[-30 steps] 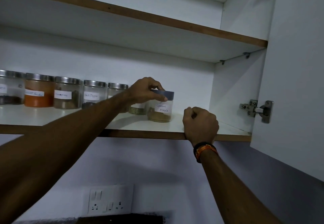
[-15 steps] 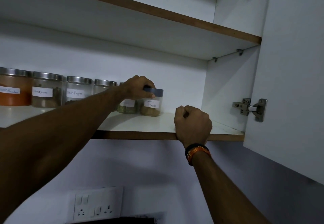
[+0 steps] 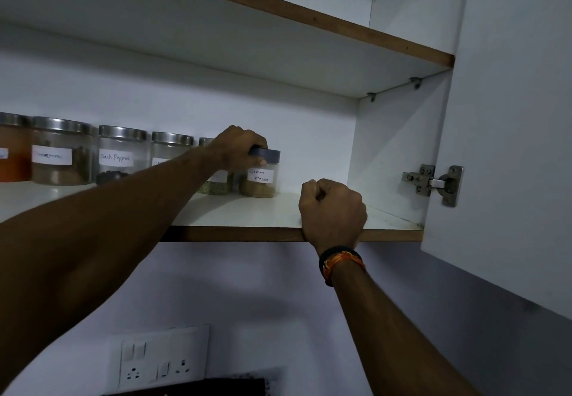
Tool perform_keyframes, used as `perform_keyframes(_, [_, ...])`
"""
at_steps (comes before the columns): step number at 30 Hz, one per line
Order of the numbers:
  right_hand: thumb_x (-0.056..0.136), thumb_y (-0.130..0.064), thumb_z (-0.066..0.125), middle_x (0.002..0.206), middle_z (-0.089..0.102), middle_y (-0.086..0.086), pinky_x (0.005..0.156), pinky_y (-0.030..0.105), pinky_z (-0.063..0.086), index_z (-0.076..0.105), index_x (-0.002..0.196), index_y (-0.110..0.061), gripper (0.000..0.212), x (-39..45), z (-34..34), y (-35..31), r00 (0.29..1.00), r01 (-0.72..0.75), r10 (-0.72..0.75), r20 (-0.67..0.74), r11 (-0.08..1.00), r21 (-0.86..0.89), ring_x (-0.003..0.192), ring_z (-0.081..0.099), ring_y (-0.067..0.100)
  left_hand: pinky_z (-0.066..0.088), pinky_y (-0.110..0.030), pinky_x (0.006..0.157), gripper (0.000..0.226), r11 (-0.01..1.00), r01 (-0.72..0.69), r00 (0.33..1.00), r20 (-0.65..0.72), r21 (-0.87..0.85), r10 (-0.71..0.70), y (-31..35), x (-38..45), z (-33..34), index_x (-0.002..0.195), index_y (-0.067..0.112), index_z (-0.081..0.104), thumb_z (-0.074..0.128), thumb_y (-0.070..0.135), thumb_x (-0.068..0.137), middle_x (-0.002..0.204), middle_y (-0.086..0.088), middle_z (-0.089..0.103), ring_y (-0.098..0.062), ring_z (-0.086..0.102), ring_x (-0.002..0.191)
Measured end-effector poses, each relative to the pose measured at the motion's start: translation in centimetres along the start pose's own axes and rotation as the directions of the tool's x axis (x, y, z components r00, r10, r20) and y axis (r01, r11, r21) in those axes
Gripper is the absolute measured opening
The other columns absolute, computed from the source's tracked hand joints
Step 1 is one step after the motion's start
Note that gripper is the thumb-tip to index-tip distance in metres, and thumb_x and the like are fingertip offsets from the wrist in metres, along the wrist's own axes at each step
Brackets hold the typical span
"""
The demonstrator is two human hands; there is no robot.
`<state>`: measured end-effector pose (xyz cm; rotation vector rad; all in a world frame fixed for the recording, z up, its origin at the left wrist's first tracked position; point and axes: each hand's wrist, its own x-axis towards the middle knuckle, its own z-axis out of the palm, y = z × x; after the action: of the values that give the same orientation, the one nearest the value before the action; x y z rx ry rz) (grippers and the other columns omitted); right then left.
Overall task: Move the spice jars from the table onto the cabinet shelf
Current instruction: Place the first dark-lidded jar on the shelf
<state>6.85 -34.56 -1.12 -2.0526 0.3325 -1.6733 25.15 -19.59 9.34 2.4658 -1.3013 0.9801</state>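
Your left hand (image 3: 236,148) holds the Garam Masala jar (image 3: 260,175) by its lid, upright on the cabinet shelf (image 3: 247,213) beside 1 neighbouring jar (image 3: 216,183), while your right hand (image 3: 332,210) rests fisted, gripping nothing, on the shelf edge.

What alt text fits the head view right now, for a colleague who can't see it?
The person's left hand grips the dark lid of a Garam Masala jar standing on the white cabinet shelf, at the right end of a row of steel-lidded spice jars including Black Pepper. The right hand, fisted, rests on the shelf's front edge beside the open cabinet door.
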Motion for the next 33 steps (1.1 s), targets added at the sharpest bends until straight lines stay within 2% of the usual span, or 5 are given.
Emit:
perform_keyframes(9, [0.089, -0.029, 0.053, 0.044, 0.042, -0.005, 0.048, 0.019, 0.034, 0.054, 0.052, -0.015, 0.04, 0.3, -0.4, -0.4, 0.999, -0.02, 0.022, 0.043, 0.999, -0.03, 0.041, 0.04, 0.011, 0.041, -0.043, 0.105, 0.05, 0.987, 0.101, 0.993, -0.045, -0.127, -0.108, 1.8, -1.8, -0.8, 0.138, 0.012, 0.057, 0.067, 0.032, 0.094, 0.144, -0.01, 0.057, -0.03, 0.052, 0.13])
perform_keyframes(17, [0.087, -0.033, 0.053, 0.047, 0.042, -0.006, 0.048, 0.019, 0.018, 0.06, 0.058, -0.01, 0.038, 0.2, -0.9, -0.9, 0.983, -0.046, 0.072, 0.169, 0.987, -0.154, 0.045, 0.036, 0.012, 0.05, -0.041, 0.097, 0.041, 0.97, 0.09, 0.996, 0.031, -0.225, -0.085, 5.6, -6.0, -3.1, 0.128, 0.005, 0.063, 0.067, 0.029, 0.095, 0.127, -0.013, 0.067, -0.029, 0.061, 0.116])
perform_keyframes(22, [0.091, -0.032, 0.049, 0.062, 0.056, 0.001, 0.058, 0.027, 0.037, 0.066, 0.07, -0.012, 0.034, -1.1, -2.2, -1.1, 0.944, 0.141, -0.06, 0.325, 0.962, -0.233, 0.069, 0.058, 0.025, 0.043, -0.017, 0.086, 0.048, 0.947, 0.086, 0.995, 0.065, -0.31, -0.069, 9.1, -9.1, -4.1, 0.133, 0.011, 0.06, 0.063, 0.041, 0.096, 0.133, -0.006, 0.065, -0.011, 0.059, 0.113])
perform_keyframes(25, [0.098, -0.03, 0.041, 0.081, 0.068, 0.008, 0.076, 0.038, 0.043, 0.07, 0.084, -0.01, 0.038, -3.5, -3.2, -1.4, 0.942, 0.242, -0.169, 0.288, 0.941, -0.238, 0.085, 0.059, 0.031, 0.043, -0.022, 0.09, 0.046, 0.947, 0.062, 0.998, 0.049, -0.315, -0.049, 11.3, -11.7, -4.8, 0.134, 0.012, 0.061, 0.062, 0.041, 0.097, 0.132, -0.004, 0.066, -0.016, 0.061, 0.118])
perform_keyframes(33, [0.084, -0.011, 0.059, 0.126, 0.061, 0.009, 0.096, 0.039, 0.044, 0.065, 0.122, -0.012, 0.038, -10.9, -7.1, -1.0, 0.937, 0.254, -0.248, 0.247, 0.967, 0.006, 0.116, 0.053, 0.027, 0.045, -0.032, 0.086, 0.013, 0.946, -0.106, 0.926, -0.377, -0.306, -0.018, 17.1, -21.5, -2.8, 0.098, 0.001, 0.072, 0.066, 0.008, 0.089, 0.096, -0.013, 0.072, -0.026, 0.062, 0.093])
